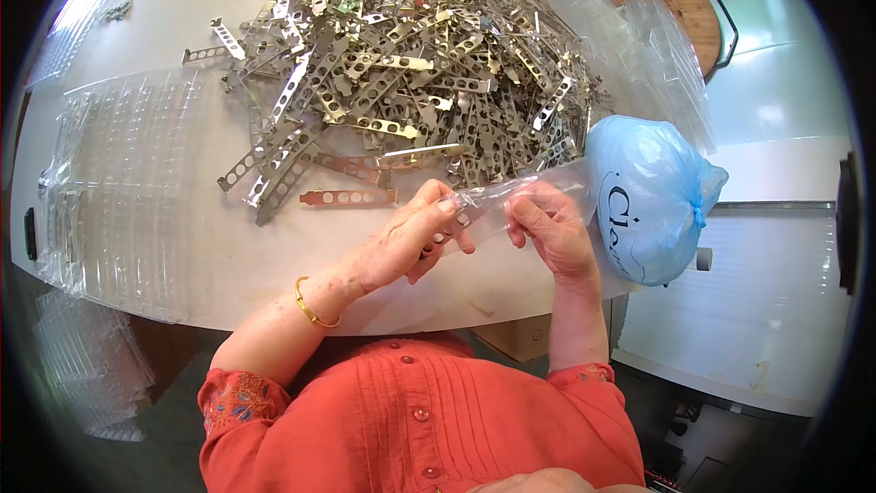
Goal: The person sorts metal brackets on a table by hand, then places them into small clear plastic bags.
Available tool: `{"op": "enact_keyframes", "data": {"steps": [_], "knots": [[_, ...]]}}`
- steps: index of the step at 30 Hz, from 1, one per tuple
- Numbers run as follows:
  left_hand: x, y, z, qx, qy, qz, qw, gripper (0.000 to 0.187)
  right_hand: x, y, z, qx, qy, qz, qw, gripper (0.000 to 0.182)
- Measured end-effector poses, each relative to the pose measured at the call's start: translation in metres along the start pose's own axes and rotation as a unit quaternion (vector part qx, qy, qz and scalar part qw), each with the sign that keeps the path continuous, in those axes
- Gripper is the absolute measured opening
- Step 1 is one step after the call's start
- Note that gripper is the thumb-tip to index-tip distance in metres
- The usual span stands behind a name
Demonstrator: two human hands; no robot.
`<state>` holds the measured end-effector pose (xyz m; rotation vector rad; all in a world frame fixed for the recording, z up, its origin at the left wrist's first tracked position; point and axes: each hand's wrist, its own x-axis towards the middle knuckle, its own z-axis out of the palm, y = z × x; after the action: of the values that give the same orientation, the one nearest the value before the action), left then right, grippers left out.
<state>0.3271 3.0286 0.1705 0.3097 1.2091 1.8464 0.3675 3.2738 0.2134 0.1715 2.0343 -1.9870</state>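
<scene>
My left hand [415,230] is closed on a perforated metal bracket [440,238], whose round holes show below the thumb. From there a clear plastic bag [488,194] stretches across to my right hand [554,233], which pinches it between thumb and fingers. The bracket's upper end overlaps the bag near my left thumb. Just left of my left hand, a single bracket [349,198] with a row of holes lies flat on the white table [228,260]. Behind both hands rises a big heap of similar metal brackets [420,64].
A tied blue plastic bag [643,196] with black lettering stands right of my right hand. Clear ribbed plastic trays [123,192] lie at the left, with more clear plastic [652,46] at the back right. A round wooden board [684,14] is beyond.
</scene>
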Motion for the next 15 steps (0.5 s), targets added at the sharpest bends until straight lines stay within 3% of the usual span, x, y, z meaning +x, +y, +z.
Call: {"op": "enact_keyframes", "data": {"steps": [2,5,15], "knots": [[0.000,-0.002,0.000,-0.013,0.008,0.011,1.000,0.027,0.002,0.005,0.004,0.029,0.011,-0.020,0.999,0.025],[0.004,-0.013,-0.007,0.036,0.006,-0.002,0.999,0.024,0.004,0.011,0.014,-0.008,-0.008,-0.087,0.996,0.033],[0.001,-0.015,-0.004,0.072,0.014,0.008,0.997,0.024,-0.005,0.003,0.027,-0.049,-0.035,-0.064,0.996,0.042]]}}
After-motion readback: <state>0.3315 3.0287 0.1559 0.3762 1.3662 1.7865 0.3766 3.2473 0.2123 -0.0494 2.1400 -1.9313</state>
